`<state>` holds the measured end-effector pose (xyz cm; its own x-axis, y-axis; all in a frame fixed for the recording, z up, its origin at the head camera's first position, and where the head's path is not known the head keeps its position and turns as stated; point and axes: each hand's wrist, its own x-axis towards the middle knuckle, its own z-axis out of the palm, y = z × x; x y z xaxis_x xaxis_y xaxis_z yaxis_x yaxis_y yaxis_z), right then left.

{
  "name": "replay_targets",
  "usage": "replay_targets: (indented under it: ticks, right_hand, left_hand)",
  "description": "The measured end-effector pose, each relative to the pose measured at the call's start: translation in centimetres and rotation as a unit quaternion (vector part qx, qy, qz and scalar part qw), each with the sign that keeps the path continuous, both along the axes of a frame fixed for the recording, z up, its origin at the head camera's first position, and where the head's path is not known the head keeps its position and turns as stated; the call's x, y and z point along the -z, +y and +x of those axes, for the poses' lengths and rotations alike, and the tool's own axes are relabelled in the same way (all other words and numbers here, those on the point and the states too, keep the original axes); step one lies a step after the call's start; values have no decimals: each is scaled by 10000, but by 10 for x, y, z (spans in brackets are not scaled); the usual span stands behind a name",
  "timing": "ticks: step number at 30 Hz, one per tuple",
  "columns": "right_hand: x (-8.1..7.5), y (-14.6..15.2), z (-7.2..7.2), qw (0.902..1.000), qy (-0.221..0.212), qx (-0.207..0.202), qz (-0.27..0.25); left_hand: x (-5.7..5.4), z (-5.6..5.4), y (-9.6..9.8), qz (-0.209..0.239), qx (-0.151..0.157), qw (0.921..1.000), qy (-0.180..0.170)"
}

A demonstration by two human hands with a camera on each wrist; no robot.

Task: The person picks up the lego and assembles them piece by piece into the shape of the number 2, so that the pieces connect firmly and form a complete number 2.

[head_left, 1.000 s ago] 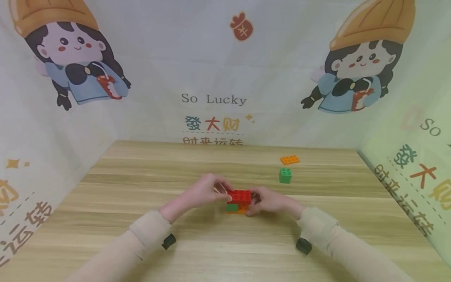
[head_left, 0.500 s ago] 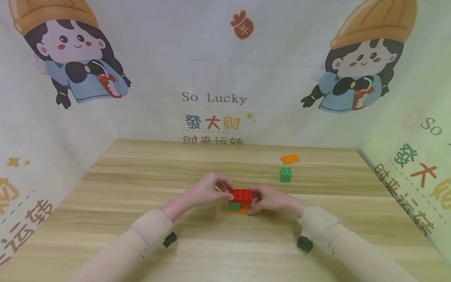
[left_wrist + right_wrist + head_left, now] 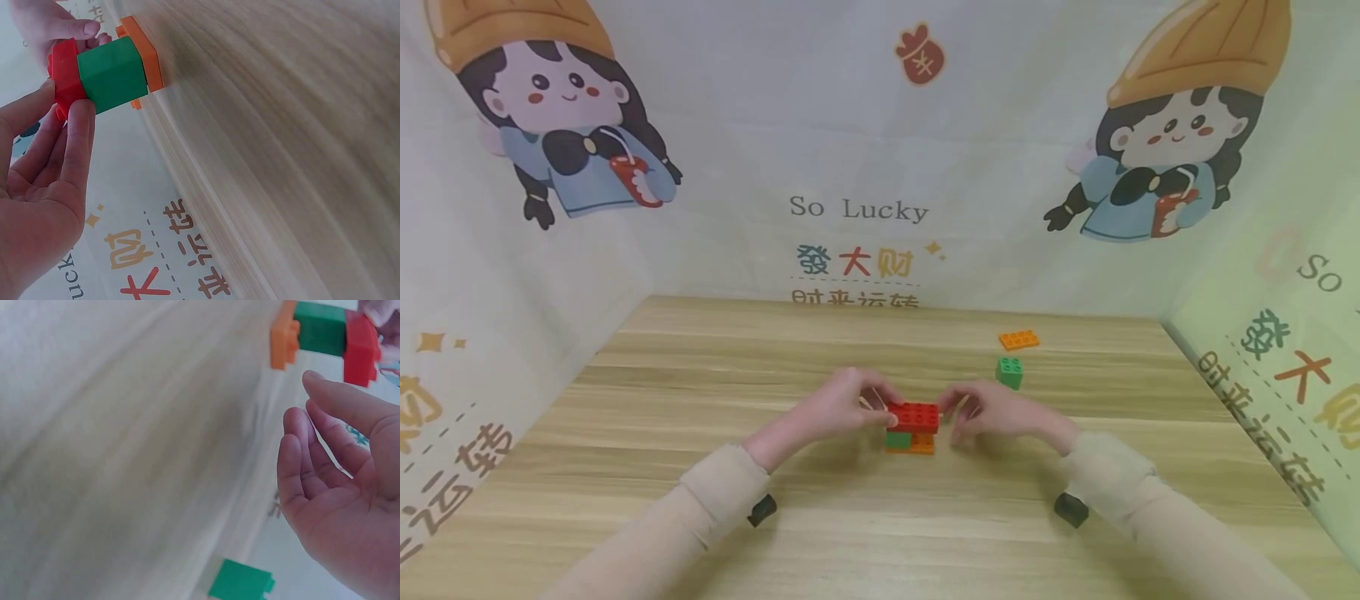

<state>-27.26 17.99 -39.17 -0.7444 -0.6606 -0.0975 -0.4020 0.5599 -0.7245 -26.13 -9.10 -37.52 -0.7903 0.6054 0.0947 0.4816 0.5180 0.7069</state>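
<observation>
Left hand: thumb and fingers bent, gripping in a pinch.
Right hand: near the left one, facing it, fingers loosely curved.
Right thumb: extended, apart from the fingertips.
Wrists: both bare, set wider apart than the hands.
Arms: in long cream fabric sleeves, slanting inward toward the hands.
</observation>
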Motion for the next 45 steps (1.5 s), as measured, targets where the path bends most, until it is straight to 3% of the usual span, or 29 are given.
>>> replay_targets:
  ticks: [3, 13, 24, 35, 45]
  right_hand:
    - [-7, 5, -2, 9988, 462, 138, 66]
    - [-29, 21, -6, 9903, 1054, 841, -340]
    - [-22, 33, -13, 9681, 1958, 1519, -379]
    - [-9, 55, -23, 9622, 2164, 1554, -568]
    - [1, 71, -27, 9733, 1681, 1442, -602]
  left_hand:
    - [0, 0, 0, 7, 25, 10000, -3]
    - [2, 1, -1, 2, 14, 10000, -31]
    - [1, 0, 0, -59, 39, 10000, 39]
    - [0, 0, 0, -107, 9, 9999, 57]
    - [2, 0, -2, -58, 68, 9999, 68]
